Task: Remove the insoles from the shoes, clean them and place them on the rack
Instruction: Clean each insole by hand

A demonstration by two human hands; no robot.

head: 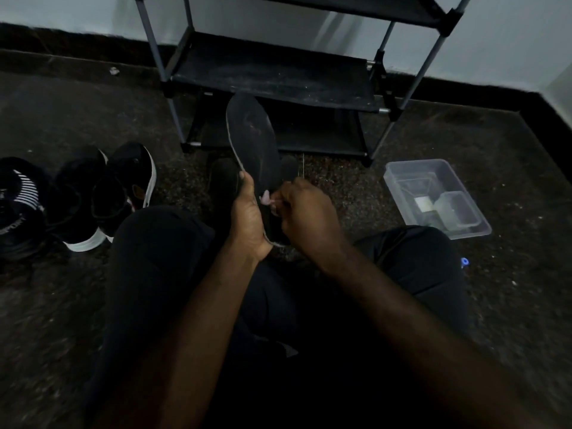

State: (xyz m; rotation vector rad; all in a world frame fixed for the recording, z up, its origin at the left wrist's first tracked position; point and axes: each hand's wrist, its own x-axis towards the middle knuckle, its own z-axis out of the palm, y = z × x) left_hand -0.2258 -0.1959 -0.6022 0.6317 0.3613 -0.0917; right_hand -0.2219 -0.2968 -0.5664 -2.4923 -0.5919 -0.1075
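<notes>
A black insole (pixel 252 137) stands almost upright in front of me, toe end up. My left hand (pixel 247 216) grips its heel end from the left, thumb along the edge. My right hand (pixel 305 213) is curled round a small pinkish cleaning piece (pixel 266 199) and holds it against the lower part of the insole. Behind the insole stands a black shoe rack (pixel 272 75) with grey poles, its shelves bare. A pair of black shoes with white soles (pixel 102 193) lies on the floor to my left.
A clear plastic box (pixel 433 193) with small containers inside sits on the floor to the right. Another dark shoe with white stripes (pixel 21 205) lies at the far left. Two dark shoes (pixel 223 181) rest below the insole. My knees in black trousers fill the foreground.
</notes>
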